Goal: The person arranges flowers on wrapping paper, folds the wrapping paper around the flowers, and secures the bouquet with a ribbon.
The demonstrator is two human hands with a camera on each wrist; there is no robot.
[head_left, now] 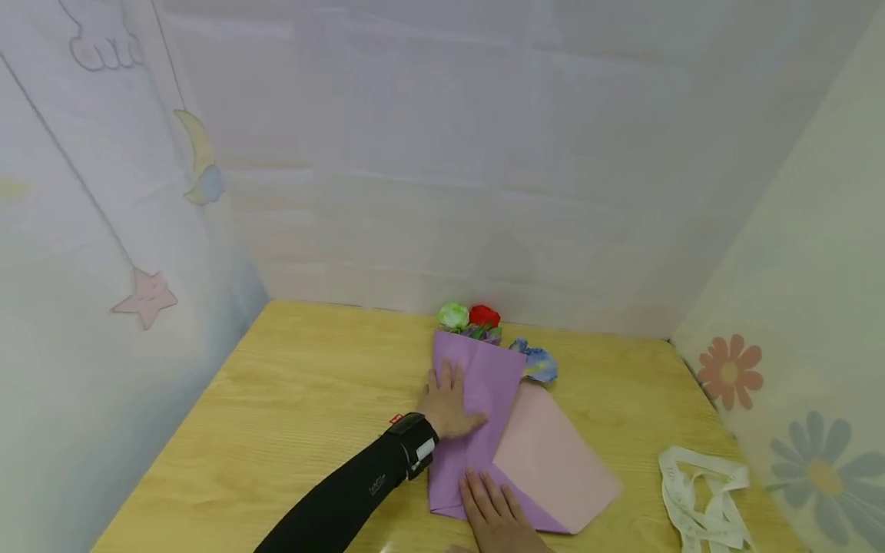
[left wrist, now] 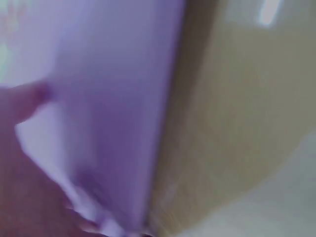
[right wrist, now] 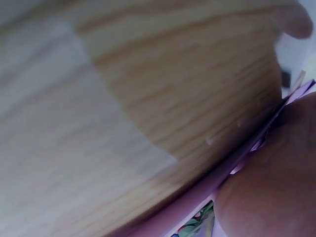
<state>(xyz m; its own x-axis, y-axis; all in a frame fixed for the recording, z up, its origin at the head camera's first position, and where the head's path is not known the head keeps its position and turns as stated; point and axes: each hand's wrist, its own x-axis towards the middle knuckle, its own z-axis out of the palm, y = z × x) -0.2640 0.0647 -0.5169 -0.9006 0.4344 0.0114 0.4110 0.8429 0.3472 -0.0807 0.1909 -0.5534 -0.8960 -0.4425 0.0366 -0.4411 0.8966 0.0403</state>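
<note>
A sheet of wrapping paper [head_left: 477, 376], purple on one face and pink on the other [head_left: 553, 461], is folded over from the left on the table. Out of its top show a pale green flower [head_left: 453, 316], a red flower [head_left: 484, 316] and, to the right, a blue flower [head_left: 541, 365]; their stems are hidden. My left hand [head_left: 445, 407] presses on the folded purple flap with fingers spread. Nearer the front edge, my right hand [head_left: 498, 511] rests on the paper's lower part, fingers extended. The left wrist view is blurred.
A loose white ribbon [head_left: 705, 499] lies in loops at the right of the wooden table [head_left: 325, 376]. Behind the table hangs a pale backdrop [head_left: 484, 192], with printed cloths at both sides.
</note>
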